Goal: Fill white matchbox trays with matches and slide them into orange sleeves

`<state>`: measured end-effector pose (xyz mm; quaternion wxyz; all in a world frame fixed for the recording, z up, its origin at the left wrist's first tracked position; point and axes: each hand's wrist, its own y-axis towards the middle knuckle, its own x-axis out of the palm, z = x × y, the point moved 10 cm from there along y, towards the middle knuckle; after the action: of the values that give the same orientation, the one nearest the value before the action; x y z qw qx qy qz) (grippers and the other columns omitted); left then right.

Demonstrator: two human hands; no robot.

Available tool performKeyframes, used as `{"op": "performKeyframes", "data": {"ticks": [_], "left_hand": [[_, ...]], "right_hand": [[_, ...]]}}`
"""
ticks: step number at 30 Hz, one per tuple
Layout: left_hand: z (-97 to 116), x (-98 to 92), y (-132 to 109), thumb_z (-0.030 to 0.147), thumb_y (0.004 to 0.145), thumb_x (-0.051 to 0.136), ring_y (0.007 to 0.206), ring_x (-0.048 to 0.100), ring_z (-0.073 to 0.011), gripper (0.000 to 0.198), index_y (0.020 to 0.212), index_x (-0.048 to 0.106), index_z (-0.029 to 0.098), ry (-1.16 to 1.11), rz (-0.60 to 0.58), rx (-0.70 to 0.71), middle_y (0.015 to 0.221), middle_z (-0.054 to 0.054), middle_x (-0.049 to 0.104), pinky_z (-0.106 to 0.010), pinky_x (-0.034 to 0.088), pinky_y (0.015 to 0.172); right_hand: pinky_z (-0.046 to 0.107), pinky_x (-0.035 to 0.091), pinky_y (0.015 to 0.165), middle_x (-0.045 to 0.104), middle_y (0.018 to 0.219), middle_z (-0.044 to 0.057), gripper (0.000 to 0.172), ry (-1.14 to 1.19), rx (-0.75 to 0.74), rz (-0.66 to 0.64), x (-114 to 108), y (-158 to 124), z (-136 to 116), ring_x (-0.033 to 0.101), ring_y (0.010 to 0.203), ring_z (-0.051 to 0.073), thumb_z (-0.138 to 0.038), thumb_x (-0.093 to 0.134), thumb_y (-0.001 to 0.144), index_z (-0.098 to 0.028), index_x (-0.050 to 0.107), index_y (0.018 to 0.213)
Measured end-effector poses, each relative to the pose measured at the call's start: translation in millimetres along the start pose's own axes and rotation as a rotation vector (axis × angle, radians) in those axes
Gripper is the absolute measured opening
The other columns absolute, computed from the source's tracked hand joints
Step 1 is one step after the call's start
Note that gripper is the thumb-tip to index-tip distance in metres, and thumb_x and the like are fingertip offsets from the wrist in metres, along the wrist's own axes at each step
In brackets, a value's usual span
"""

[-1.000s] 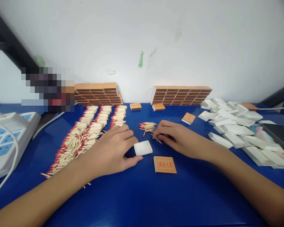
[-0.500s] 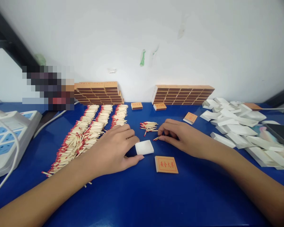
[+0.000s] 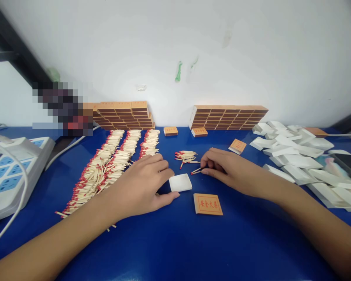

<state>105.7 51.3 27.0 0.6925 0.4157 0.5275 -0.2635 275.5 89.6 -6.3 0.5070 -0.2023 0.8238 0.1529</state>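
Observation:
My left hand (image 3: pixel 148 185) rests at the left side of a small white tray (image 3: pixel 180 182), its thumb and fingers spread apart around the tray's near-left corner. With fingertips pinched on red-headed matches (image 3: pixel 196 171), my right hand (image 3: pixel 222 166) lies to the right of the tray. A small pile of matches (image 3: pixel 187 155) is just behind the tray. An orange matchbox cover (image 3: pixel 208 204) with red characters lies flat in front of it. Long rows of matches (image 3: pixel 102 168) spread beyond my left hand.
Stacked matchboxes (image 3: pixel 228 117) and a second stack (image 3: pixel 123 116) stand against the wall. Small boxes (image 3: pixel 171 131) lie in front of them. White trays (image 3: pixel 298 150) are heaped at right, beside a dark phone (image 3: pixel 349 166). A power strip (image 3: pixel 14 171) with cables is at left.
The whole view has shifted slightly. My right fingers have lifted or turned the matches a little, so more of their sticks show. My left hand keeps its place by the tray.

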Motion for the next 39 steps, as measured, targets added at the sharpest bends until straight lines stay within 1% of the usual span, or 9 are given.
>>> {"op": "performKeyframes", "data": {"ticks": [3,10,15,20,23,27,31,35,39], "left_hand": [[0.3,0.2,-0.6,0.042,0.097,0.071,0.090,0.061,-0.0255,0.026,0.102,0.074,0.017,-0.001,0.000,0.004,0.088,-0.006,0.067,-0.041,0.050,0.083],[-5.7,-0.8,0.2,0.042,0.094,0.074,0.089,0.061,-0.0252,0.026,0.097,0.074,0.017,0.002,0.005,-0.061,0.086,-0.004,0.066,-0.043,0.050,0.083],[-6.1,-1.6,2.7,0.044,0.093,0.074,0.089,0.062,-0.0251,0.027,0.095,0.073,0.017,0.021,0.024,-0.091,0.086,-0.004,0.067,-0.043,0.051,0.083],[-5.2,1.2,3.4,0.044,0.094,0.072,0.092,0.063,-0.0249,0.027,0.095,0.073,0.018,0.024,0.026,-0.096,0.087,-0.003,0.067,-0.042,0.051,0.084],[-5.9,2.5,2.7,0.044,0.094,0.072,0.091,0.062,-0.0245,0.026,0.095,0.073,0.018,0.016,0.029,-0.096,0.086,-0.003,0.067,-0.041,0.050,0.083],[-4.2,2.3,1.5,0.044,0.094,0.073,0.089,0.062,-0.0238,0.027,0.096,0.074,0.017,0.009,0.030,-0.078,0.085,-0.003,0.067,-0.041,0.051,0.083],[-3.5,1.4,1.1,0.044,0.094,0.074,0.089,0.062,-0.0236,0.027,0.095,0.074,0.018,0.010,0.035,-0.077,0.085,-0.003,0.068,-0.040,0.050,0.082],[-4.5,3.1,1.9,0.045,0.094,0.074,0.089,0.062,-0.0236,0.027,0.094,0.074,0.018,0.002,0.024,-0.082,0.085,-0.003,0.068,-0.040,0.050,0.080],[-4.3,3.6,2.3,0.045,0.094,0.074,0.089,0.062,-0.0237,0.027,0.095,0.074,0.018,0.004,0.023,-0.078,0.086,-0.003,0.068,-0.040,0.051,0.081]], "right_hand": [[0.034,0.047,0.069,0.064,0.090,0.002,0.016,0.007,-0.007,-0.005,2.3,-0.7,-0.8,0.060,0.079,0.020,-0.040,0.053,0.107,-0.027,0.061,0.105],[0.035,0.050,0.073,0.067,0.100,0.006,0.023,0.028,-0.012,0.002,2.9,-1.4,-0.8,0.064,0.084,0.021,-0.036,0.048,0.109,-0.025,0.062,0.095],[0.033,0.051,0.072,0.067,0.100,0.006,0.014,0.042,-0.072,0.111,-3.5,-1.7,-33.2,0.064,0.083,0.020,-0.027,0.051,0.107,-0.024,0.060,0.097],[0.031,0.049,0.069,0.065,0.100,0.004,0.012,0.054,-0.127,0.062,12.0,-0.3,-60.1,0.062,0.080,0.017,-0.020,0.054,0.105,-0.022,0.063,0.097],[0.030,0.046,0.066,0.063,0.093,0.003,0.013,0.074,-0.109,0.130,1.4,1.2,-46.3,0.059,0.075,0.016,-0.028,0.057,0.106,-0.023,0.068,0.100],[0.032,0.044,0.066,0.062,0.090,0.003,0.017,-0.002,0.026,0.284,-21.9,3.6,-2.4,0.055,0.073,0.017,-0.036,0.062,0.103,-0.022,0.070,0.097],[0.033,0.045,0.066,0.062,0.090,0.004,0.020,0.001,0.051,0.168,-9.4,9.9,15.6,0.057,0.074,0.018,-0.040,0.064,0.101,-0.022,0.068,0.094],[0.033,0.045,0.069,0.062,0.090,0.004,0.023,0.019,0.020,0.090,3.3,10.0,8.2,0.058,0.077,0.019,-0.039,0.057,0.105,-0.023,0.066,0.093],[0.032,0.045,0.068,0.062,0.092,0.003,0.022,0.037,0.012,0.080,6.7,8.4,4.4,0.058,0.078,0.019,-0.041,0.055,0.106,-0.024,0.064,0.096]]}}
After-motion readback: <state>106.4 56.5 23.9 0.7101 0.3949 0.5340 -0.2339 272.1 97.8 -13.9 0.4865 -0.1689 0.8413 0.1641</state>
